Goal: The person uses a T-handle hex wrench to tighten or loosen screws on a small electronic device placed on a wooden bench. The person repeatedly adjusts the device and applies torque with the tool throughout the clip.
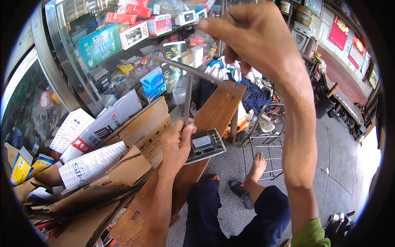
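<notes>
My left hand (177,142) is closed round the upright shaft of a T-handle wrench (188,96). Its long crossbar slants across the top, and its right end looks smeared by motion. The lower end of the shaft is hidden by my fingers. Just beside that hand, a flat rectangular metal case (216,152) with a pale label and dark recesses lies on a wooden bench (220,109). Raised above the right part of the crossbar is my right hand (257,39), its thumb stretched to the left and fingers partly curled. I see nothing in it.
Opened cardboard boxes (119,164) crowd the left side of the bench. Behind them stands a glass cabinet (72,61) full of small packages. Dark cloths (255,92) and a metal-framed stool (265,152) are beyond the bench's right side. A slipper (242,193) lies on the floor.
</notes>
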### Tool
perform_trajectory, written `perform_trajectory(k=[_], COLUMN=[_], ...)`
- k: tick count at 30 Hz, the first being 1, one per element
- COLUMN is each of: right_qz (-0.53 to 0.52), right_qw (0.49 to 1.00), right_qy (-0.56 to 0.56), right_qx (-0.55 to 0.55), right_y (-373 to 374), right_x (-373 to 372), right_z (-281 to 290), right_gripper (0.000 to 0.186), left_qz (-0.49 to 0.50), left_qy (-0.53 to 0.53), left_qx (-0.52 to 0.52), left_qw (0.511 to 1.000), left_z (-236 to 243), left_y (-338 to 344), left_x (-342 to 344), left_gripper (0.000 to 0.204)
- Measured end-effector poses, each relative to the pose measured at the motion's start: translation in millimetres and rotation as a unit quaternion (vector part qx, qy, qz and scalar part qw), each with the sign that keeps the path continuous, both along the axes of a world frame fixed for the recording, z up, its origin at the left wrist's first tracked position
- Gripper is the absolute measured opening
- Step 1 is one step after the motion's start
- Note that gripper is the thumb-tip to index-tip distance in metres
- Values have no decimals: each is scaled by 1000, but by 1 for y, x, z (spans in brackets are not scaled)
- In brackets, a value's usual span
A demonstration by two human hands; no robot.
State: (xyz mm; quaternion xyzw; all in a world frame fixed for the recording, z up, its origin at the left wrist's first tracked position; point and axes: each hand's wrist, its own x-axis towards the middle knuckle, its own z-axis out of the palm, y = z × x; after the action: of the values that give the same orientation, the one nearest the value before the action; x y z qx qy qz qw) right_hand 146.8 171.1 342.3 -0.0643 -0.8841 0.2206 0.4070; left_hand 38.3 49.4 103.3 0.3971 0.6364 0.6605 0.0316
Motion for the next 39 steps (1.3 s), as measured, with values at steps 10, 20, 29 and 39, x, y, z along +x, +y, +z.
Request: perform_trajectory(k=[10,20,29,39], right_qz=[15,51,85,-62], right_qw=[987,958,935,962], right_qy=[36,100,-71,86], right_qx=[-156,264,337,252], right_y=[43,25,13,2], right_x=[23,-13,-46,-40], right_z=[-72,-70,-38,1], right_gripper=[29,31,14,20], left_qz=[26,-1,-18,15], left_qy=[-22,-30,-21,-11], left_qx=[-5,2,-21,-25], left_qw=[999,1000,999,1000], left_z=[1,1,3,-2], left_y=[-7,-9,-14,-12], left_x=[-6,-10,-9,-18], left_gripper=[16,17,14,12])
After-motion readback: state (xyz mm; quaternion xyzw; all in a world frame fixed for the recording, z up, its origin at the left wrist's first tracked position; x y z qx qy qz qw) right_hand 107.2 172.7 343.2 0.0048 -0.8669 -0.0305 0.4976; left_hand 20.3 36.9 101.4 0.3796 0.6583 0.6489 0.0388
